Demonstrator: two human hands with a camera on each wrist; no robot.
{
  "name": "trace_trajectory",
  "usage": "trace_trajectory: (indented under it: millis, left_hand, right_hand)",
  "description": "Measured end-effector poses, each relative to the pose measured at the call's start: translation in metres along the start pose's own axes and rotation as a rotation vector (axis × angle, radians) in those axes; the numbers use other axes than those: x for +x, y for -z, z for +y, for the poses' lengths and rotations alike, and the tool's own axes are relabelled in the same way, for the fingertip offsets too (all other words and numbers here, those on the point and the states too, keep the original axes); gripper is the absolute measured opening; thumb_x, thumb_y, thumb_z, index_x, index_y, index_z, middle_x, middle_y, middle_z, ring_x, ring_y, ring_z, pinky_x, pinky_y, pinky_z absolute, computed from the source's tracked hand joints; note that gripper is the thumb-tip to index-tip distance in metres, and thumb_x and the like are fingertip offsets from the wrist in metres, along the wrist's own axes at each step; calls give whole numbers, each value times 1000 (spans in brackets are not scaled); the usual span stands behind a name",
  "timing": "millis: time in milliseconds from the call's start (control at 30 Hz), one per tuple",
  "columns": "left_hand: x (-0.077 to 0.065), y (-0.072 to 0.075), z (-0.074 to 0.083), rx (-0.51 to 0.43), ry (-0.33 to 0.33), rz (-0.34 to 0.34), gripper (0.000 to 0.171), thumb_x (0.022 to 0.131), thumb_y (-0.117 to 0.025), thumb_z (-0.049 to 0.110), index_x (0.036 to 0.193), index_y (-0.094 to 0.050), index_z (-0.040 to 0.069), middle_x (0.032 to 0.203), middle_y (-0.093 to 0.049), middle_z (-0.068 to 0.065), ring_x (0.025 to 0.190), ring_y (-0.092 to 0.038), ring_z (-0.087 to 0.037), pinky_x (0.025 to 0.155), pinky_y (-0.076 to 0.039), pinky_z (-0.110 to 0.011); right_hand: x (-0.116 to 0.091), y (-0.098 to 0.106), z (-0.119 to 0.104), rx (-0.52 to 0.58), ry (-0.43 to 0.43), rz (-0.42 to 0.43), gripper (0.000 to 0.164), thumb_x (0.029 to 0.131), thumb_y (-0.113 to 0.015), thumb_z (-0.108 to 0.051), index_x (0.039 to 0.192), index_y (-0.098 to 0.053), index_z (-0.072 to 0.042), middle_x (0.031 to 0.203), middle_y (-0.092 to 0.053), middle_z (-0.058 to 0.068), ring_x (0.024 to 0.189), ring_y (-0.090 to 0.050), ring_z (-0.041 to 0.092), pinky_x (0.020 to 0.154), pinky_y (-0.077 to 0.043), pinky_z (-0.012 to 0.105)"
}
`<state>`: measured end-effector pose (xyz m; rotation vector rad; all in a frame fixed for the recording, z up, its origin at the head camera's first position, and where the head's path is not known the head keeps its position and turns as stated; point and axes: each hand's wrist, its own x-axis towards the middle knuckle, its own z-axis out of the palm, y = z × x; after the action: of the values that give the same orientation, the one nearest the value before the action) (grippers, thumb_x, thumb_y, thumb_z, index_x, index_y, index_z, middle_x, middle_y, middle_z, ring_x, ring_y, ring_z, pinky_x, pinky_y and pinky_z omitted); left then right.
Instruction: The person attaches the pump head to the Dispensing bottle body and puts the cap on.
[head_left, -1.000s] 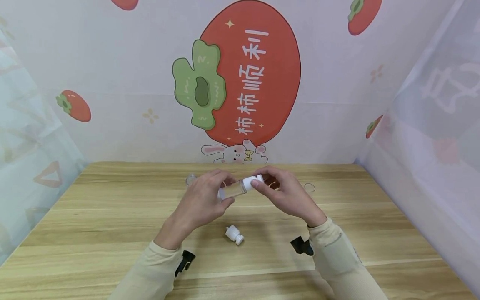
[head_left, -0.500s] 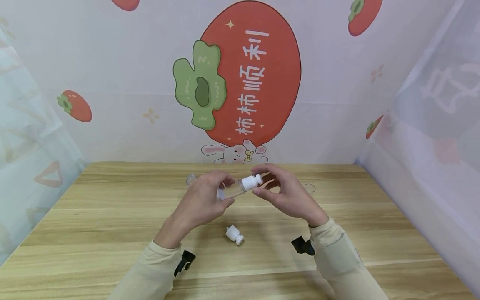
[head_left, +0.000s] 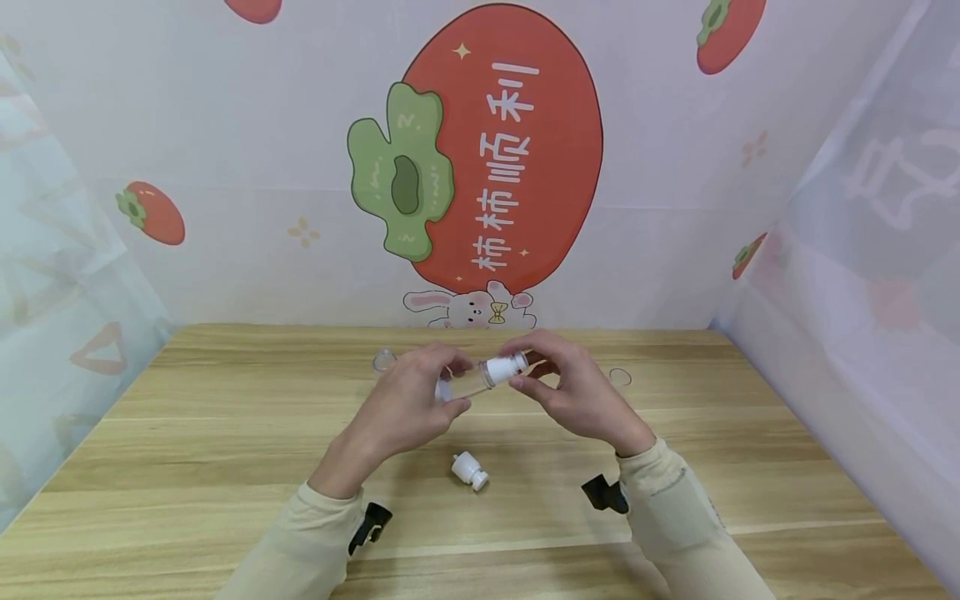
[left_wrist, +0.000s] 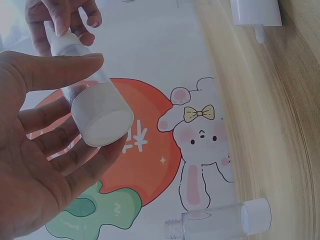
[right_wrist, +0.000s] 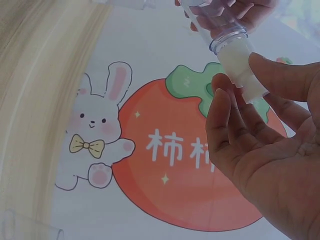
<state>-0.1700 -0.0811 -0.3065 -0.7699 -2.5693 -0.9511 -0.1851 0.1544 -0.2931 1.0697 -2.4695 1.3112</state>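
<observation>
My left hand point(head_left: 411, 387) grips a clear bottle point(head_left: 471, 384) with a white base point(left_wrist: 102, 115), held tilted above the table. A white pump head point(head_left: 506, 368) sits at the bottle's neck. Around that pump head are the curled thumb and fingers of my right hand point(head_left: 573, 387). In the right wrist view the right thumb presses the pump head's side, with fingertips opposite. A second white pump head point(head_left: 470, 471) lies on the table, nearer than the hands. Another clear bottle point(left_wrist: 215, 222) with a white base shows low in the left wrist view.
The wood-grain table point(head_left: 225, 467) ends at a printed backdrop point(head_left: 645, 167). A clear round end point(head_left: 384, 360) shows behind my left hand. On the right lies a clear ring-shaped thing point(head_left: 620, 377), possibly a cap. A clear edge point(right_wrist: 35, 227) shows low in the right wrist view.
My right thumb has moved off the front of the pump head to its lower side, so more of the pump head shows. The left hand and bottle have barely moved.
</observation>
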Motion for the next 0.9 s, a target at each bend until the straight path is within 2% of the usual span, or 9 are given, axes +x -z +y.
trace_trajectory:
  millis: [167,367,900]
  left_hand:
    - [0,0,1,16,-7,10,37,74,-89,5,107,-72,6,101,-70,-3,86,-62,-19,78,-54,-36]
    - [1,0,1,56,-26,35,38,73,-91,5,106,-72,6,99,-71,-4,84,-63,-18,76,-53,-36]
    - [0,-2,1,180,-94,106,41,72,-91,4,108,-70,5,103,-70,-4,96,-66,-24,81,-55,-40]
  right_hand:
    - [0,-1,0,-4,-1,-2,28,93,-71,0,120,-68,-6,115,-67,4,91,-64,17,82,-57,36]
    - [1,-1,1,-10,-27,2,26,94,-71,-5,120,-68,-6,111,-68,3,90,-64,22,80,-57,37]
    - [2,-4,0,-41,-119,22,21,97,-71,-17,116,-71,-8,94,-67,-1,82,-61,17,77,-55,38]
